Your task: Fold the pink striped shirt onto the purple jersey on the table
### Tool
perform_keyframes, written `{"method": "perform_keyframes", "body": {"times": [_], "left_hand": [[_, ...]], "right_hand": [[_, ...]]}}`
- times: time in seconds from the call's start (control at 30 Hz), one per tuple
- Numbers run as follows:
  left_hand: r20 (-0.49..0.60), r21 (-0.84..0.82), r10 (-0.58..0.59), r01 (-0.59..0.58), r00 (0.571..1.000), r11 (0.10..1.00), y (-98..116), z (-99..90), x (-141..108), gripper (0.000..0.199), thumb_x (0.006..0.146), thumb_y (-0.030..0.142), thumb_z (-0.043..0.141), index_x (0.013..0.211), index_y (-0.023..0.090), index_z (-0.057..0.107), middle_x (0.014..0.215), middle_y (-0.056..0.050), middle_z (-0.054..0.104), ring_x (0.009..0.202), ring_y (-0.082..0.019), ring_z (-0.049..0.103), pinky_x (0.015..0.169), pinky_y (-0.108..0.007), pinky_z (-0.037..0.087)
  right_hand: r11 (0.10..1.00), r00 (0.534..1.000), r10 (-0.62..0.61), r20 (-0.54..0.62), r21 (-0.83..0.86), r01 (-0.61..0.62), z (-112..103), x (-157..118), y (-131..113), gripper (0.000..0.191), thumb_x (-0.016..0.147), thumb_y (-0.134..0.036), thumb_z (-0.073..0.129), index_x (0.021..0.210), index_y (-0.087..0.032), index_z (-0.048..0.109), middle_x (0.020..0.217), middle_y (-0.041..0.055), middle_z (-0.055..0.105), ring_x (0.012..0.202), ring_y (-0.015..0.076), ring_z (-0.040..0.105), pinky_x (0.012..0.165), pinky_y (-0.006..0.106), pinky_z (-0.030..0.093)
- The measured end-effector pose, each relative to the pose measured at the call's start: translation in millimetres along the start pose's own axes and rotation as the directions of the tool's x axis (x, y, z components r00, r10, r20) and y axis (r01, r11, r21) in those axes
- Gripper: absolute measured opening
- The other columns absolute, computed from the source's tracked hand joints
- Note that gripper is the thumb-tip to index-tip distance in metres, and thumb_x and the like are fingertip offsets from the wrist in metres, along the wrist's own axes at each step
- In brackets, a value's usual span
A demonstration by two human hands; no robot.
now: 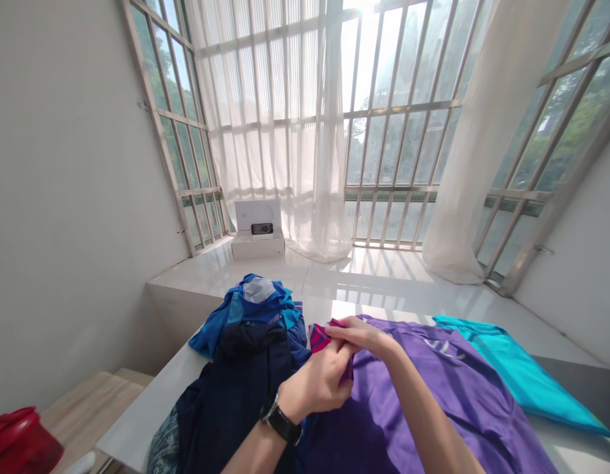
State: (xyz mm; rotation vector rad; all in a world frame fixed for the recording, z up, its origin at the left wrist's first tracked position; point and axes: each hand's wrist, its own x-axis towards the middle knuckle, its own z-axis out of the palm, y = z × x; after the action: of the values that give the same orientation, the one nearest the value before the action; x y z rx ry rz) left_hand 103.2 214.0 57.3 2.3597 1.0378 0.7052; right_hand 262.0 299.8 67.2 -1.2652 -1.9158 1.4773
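My left hand [321,382], with a black watch [284,421] on its wrist, is closed on a pink and dark striped piece of fabric [318,338]. My right hand [363,334] pinches the same fabric just above and to the right, and the two hands touch. Beneath them a purple shirt [423,395] with a small white mark lies spread on the white table. Whether the striped fabric is part of that shirt I cannot tell. Left of my hands is a heap of clothes, with a dark navy garment [236,382] in front of a blue one [226,319].
A folded turquoise garment [512,368] lies at the right. Behind the table, a white box [258,245] with a phone [262,228] stands on the window ledge [319,273]. White curtains [458,184] hang before barred windows. A red object [23,441] is at the lower left.
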Motion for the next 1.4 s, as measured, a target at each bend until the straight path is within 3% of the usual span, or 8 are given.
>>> {"method": "perform_keyframes", "body": {"times": [0.1,0.2,0.3,0.37,0.43,0.53,0.83,1.4], "left_hand": [[0.099,-0.049,0.101,-0.097,0.990,0.994,-2,-13.0,10,0.050,0.083,0.020,0.064,0.132,0.024,0.060,0.137,-0.007,0.061,0.123,-0.025,0.060,0.107,-0.031,0.049],[0.057,0.025,-0.005,0.004,0.998,1.000,-16,-36.4,28,0.025,0.090,0.023,0.056,0.113,0.023,0.067,0.110,-0.004,0.072,0.103,-0.022,0.068,0.096,-0.031,0.054],[-0.053,0.160,-0.138,0.145,0.989,0.976,-43,-54.9,52,0.039,0.085,0.025,0.063,0.123,0.021,0.062,0.120,-0.008,0.070,0.112,-0.025,0.065,0.099,-0.035,0.051],[0.039,0.204,-0.190,0.178,0.981,0.963,-65,-58.6,67,0.062,0.073,0.025,0.075,0.132,0.021,0.058,0.133,-0.010,0.065,0.121,-0.028,0.059,0.101,-0.035,0.049],[0.209,0.207,-0.245,0.202,0.947,0.957,-84,-55.5,79,0.066,0.065,0.025,0.080,0.128,0.022,0.062,0.126,-0.007,0.068,0.113,-0.027,0.063,0.092,-0.031,0.052],[0.325,0.183,-0.253,0.201,0.911,0.962,-105,-45.3,88,0.027,0.073,0.027,0.071,0.099,0.019,0.072,0.092,-0.001,0.074,0.084,-0.021,0.066,0.071,-0.024,0.050],[0.103,0.186,-0.236,0.214,0.966,0.959,-127,-28.0,92,0.027,0.093,0.034,0.052,0.088,0.015,0.070,0.086,-0.007,0.073,0.080,-0.021,0.064,0.070,-0.026,0.043],[-0.003,0.372,-0.366,0.341,0.930,0.863,-112,-6.2,84,0.028,0.095,0.042,0.055,0.090,0.022,0.072,0.093,-0.009,0.075,0.092,-0.026,0.069,0.071,-0.029,0.044]], "right_hand": [[0.999,0.998,-0.021,-0.052,-0.027,0.020,-8,6,14,0.036,0.074,-0.046,0.069,0.058,-0.021,0.049,0.051,-0.0075,0.042,0.051,0.0090,0.036,0.049,0.024,0.027],[0.997,0.993,-0.067,-0.097,-0.049,0.063,-17,9,21,0.029,0.072,-0.042,0.067,0.061,-0.021,0.050,0.053,-0.0080,0.041,0.054,0.0092,0.036,0.052,0.024,0.026],[0.995,0.988,-0.088,-0.126,-0.062,0.081,-27,8,24,0.030,0.074,-0.046,0.065,0.065,-0.021,0.051,0.055,-0.0078,0.043,0.055,0.0096,0.039,0.053,0.024,0.029],[0.995,0.985,-0.088,-0.148,-0.069,0.078,-32,8,25,0.033,0.076,-0.049,0.064,0.066,-0.021,0.051,0.056,-0.0073,0.044,0.055,0.0099,0.041,0.053,0.024,0.031],[0.994,0.981,-0.080,-0.178,-0.082,0.066,-37,7,28,0.034,0.078,-0.050,0.063,0.065,-0.020,0.052,0.056,-0.0069,0.045,0.055,0.0098,0.042,0.052,0.023,0.031],[0.994,0.969,-0.058,-0.242,-0.105,0.033,-45,5,32,0.032,0.082,-0.045,0.061,0.066,-0.020,0.053,0.055,-0.0068,0.046,0.054,0.0092,0.043,0.050,0.022,0.032],[0.977,0.926,0.113,-0.361,-0.127,-0.169,-74,-12,48,0.015,0.088,-0.026,0.060,0.076,-0.018,0.062,0.051,-0.0060,0.056,0.042,0.0090,0.053,0.041,0.019,0.040],[0.952,0.912,0.145,-0.383,-0.196,-0.234,-91,-10,97,0.011,0.090,-0.016,0.058,0.080,-0.018,0.064,0.051,-0.0041,0.064,0.046,0.0113,0.064,0.043,0.017,0.042]]}}
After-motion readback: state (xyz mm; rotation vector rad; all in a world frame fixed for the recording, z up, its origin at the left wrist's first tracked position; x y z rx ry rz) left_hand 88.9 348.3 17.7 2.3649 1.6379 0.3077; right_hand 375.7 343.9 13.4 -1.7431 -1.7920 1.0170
